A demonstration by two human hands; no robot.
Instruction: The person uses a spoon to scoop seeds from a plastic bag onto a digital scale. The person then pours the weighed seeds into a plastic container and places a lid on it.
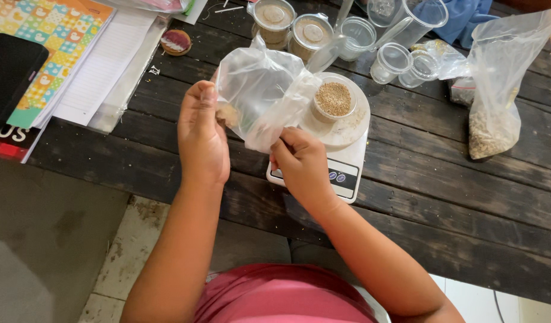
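Head view, left hand: the left hand is closed on the near-left edge of a clear plastic bag, thumb on top, pinching the film.
Head view, right hand: the right hand pinches the bag's lower right corner between fingertips, just under the left hand's hold and to its right.
Bag: held up off the table between both grips, crumpled and mostly empty; a small tan clump of grain shows through the film near the left thumb.
Beyond the grip: a small cup of grain stands on the round plate of a white kitchen scale, touching the bag's right side.
Farther out: lidded tubs and empty clear cups beyond the scale; a larger bag of grain well to the right; a notebook and dark phone well to the left, all on the dark plank table.
Step in hand: by my reading, opening or straightening the bag beside the weighed cup.
Next move calls for: likely spreading the mouth wide with both pinches kept firm, clear of the cup so it is not tipped.
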